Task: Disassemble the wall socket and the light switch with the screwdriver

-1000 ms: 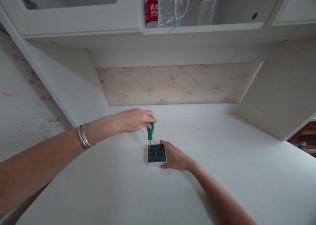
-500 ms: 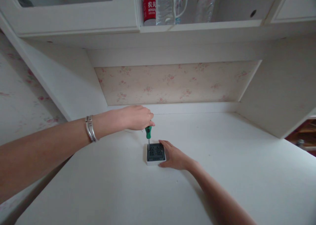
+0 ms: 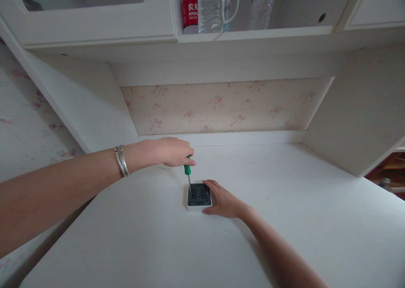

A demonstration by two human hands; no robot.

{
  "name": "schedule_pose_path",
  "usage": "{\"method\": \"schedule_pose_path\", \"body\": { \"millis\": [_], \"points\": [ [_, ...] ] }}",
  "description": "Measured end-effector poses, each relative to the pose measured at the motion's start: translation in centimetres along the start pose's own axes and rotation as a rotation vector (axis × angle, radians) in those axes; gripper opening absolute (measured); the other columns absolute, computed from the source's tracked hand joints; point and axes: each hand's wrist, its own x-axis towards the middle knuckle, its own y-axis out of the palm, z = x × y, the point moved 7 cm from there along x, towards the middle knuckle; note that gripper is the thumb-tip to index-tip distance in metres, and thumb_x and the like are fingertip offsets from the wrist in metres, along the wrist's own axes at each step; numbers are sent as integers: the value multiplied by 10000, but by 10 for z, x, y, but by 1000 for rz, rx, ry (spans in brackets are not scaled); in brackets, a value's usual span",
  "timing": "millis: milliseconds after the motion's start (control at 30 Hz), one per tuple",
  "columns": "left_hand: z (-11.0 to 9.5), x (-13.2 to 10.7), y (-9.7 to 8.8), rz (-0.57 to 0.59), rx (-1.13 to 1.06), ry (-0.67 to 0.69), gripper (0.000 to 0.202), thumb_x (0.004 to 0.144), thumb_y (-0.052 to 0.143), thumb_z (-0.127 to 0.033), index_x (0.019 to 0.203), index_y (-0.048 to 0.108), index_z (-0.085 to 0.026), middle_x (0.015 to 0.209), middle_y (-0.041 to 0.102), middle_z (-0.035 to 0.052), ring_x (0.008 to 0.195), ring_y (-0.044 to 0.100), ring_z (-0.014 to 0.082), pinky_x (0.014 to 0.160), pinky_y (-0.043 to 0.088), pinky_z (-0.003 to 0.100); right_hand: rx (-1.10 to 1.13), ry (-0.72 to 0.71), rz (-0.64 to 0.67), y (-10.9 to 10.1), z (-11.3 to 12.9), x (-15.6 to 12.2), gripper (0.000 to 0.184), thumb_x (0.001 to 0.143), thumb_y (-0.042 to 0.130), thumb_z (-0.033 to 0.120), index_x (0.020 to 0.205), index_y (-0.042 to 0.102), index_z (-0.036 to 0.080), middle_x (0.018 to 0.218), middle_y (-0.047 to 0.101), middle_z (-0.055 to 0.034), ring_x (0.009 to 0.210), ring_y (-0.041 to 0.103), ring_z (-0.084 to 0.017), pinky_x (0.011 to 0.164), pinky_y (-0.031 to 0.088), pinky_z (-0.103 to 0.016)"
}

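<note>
A small square wall socket (image 3: 199, 197), white rim with a dark back facing up, lies on the white desk (image 3: 177, 246). My left hand (image 3: 172, 152), a silver bracelet on its wrist, is closed round the green handle of a screwdriver (image 3: 187, 173). The screwdriver's metal tip stands in the socket's far left corner. My right hand (image 3: 224, 200) rests flat against the socket's right side, fingers stretched along its edge, pressing it down on the desk.
A floral-papered back panel (image 3: 221, 106) closes the alcove behind the desk. White side panels stand left and right. On the shelf above stand plastic water bottles (image 3: 209, 5) and a white cable.
My left hand has sunk lower and shifted slightly left, covering more of the green handle. The right hand and the socket have stayed in place.
</note>
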Motion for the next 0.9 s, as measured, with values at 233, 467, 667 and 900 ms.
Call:
{"method": "schedule_pose_path", "body": {
  "millis": [233, 467, 667, 900],
  "points": [
    [11, -9, 8, 123, -240, 148, 303, 784, 582, -269, 1084, 593, -228, 885, 662, 22, 691, 584, 142, 606, 388, 210, 20, 1, -9, 0, -3, -1, 986, 575, 773, 344, 1417, 282, 198, 1405, 359, -125, 1239, 420, -268, 1051, 327, -387],
    [6, -4, -4, 54, -68, 43, 339, 727, 609, -517, 868, 692, -219, 681, 655, 32, 544, 539, 147, 510, 327, 244, 16, 1, -2, 1, -3, -1, 961, 588, 766, 353, 1410, 294, 196, 1394, 366, -122, 1232, 425, -262, 1051, 331, -383],
    [-2, 5, -5, -6, 65, -84, 604, 728, 464, -713, 742, 722, -167, 713, 664, 127, 628, 587, 240, 553, 357, 306, -11, -12, 3, 4, -3, 0, 953, 618, 749, 377, 1417, 271, 172, 1404, 347, -138, 1258, 394, -263, 1067, 313, -386],
    [-12, 2, -6, 3, -152, 140, 411, 774, 591, -445, 1112, 619, -214, 1020, 668, 74, 815, 597, 200, 661, 390, 262, -17, -2, 0, 4, 0, 0, 931, 625, 746, 373, 1411, 282, 189, 1400, 352, -128, 1247, 406, -263, 1059, 320, -396]
  ]
}}
